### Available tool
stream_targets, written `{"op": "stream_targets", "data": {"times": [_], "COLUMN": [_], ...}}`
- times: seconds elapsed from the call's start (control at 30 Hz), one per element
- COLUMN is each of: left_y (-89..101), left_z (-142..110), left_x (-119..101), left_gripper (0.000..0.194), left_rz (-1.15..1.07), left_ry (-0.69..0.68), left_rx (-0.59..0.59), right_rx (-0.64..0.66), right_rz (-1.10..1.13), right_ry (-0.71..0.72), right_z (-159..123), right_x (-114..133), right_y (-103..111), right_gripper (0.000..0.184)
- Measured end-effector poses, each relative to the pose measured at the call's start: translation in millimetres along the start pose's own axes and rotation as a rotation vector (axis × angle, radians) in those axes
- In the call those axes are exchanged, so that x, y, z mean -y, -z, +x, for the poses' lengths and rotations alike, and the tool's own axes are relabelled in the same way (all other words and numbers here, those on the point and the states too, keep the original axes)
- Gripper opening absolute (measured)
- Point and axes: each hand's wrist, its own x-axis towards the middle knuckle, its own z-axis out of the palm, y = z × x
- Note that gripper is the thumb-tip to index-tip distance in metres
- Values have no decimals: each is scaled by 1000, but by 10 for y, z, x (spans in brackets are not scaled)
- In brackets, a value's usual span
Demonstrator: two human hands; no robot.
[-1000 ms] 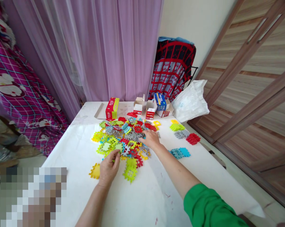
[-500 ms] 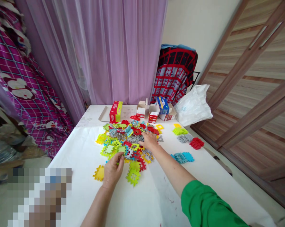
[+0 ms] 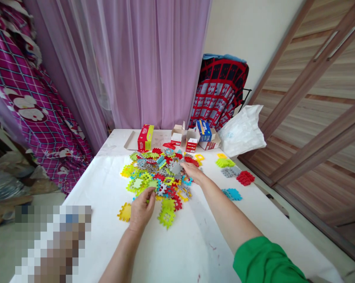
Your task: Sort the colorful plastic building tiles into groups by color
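Interlocking plastic waffle tiles (image 3: 153, 177) lay in a loose, many-coloured heap near the middle of the white-covered desk (image 3: 195, 239). The right hand (image 3: 193, 173) reached in from 3 o'clock of the heap, its fingertips (image 3: 185, 166) clenched on the edge of a grey tile (image 3: 176, 168) that tilted up off the pile. That edge pinch was a sound way to work, as it could free a single tile without dragging its neighbours along. The left hand (image 3: 140, 212) sat at about 7 o'clock, its fingers curled together against the heap's edge; whether they grasped a tile could not be told, since the hand hid its fingertips. A yellow tile (image 3: 124, 212) lay just beside that hand, and a lime tile (image 3: 167, 214) lay at 6 o'clock. Small groups of red tiles (image 3: 245, 178) and teal tiles (image 3: 232, 194) lay well apart at 3 to 4 o'clock, with a red-and-yellow box (image 3: 145, 134) and a blue box (image 3: 203, 130) at 12 o'clock.
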Motion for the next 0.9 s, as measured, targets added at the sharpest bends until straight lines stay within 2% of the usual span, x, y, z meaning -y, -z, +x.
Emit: {"op": "stream_targets", "data": {"times": [0.2,0.33,0.43,0.53,0.63,0.73,0.83,0.9], "left_y": [0,-2,-3,-2,2,12,25,32], "left_z": [-2,-2,-5,-4,2,8,9,7], "left_x": [10,36,42,32,16,2,-7,-13], "left_gripper": [24,24,24,24,25,25,25,25], "left_rz": [1,17,13,13,16,23,27,34], "left_ry": [-7,-6,-5,-4,-4,-1,4,8], "left_rx": [16,18,12,13,19,22,18,14], "right_rx": [24,-61,-154,-189,-178,-106,-47,-73], "right_rz": [9,-115,-220,-300,-450,-580,-660,-707], "right_ry": [-82,-61,-21,28,189,352,329,273], "right_z": [-82,-90,-102,-160,-242,-295,-313,-322], "right_x": [-180,-243,-278,-303,-313,-307,-285,-260], "right_y": [-124,-98,-36,-22,-63,-100,-88,-63], "right_gripper": [27,22,22,23,34,47,39,36]}}
